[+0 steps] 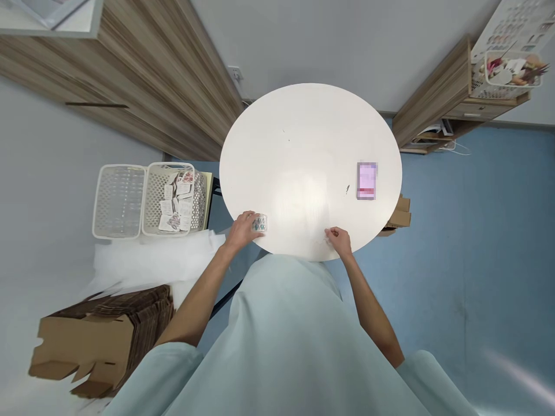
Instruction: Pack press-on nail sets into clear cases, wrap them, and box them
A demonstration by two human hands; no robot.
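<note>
At the table's near left edge, my left hand (243,230) has its thumb and fingers around a small clear case (259,223). Rows of small blue-green pieces show through the case; their kind is too small to tell. My right hand (339,240) is over the near edge, right of the middle, its thumb and fingertips pinched together. A faint, see-through scrap, perhaps film, lies by those fingertips, and whether they hold it is unclear. Both hands are at the white oval table (303,127), well apart from each other.
A phone-like object (366,181), blurred out, lies on the table's right side. Left of the table stands an open white basket (197,202) with small printed packets. Flattened cardboard boxes (95,341) are stacked lower left. A wooden cabinet (173,69) stands at the back left.
</note>
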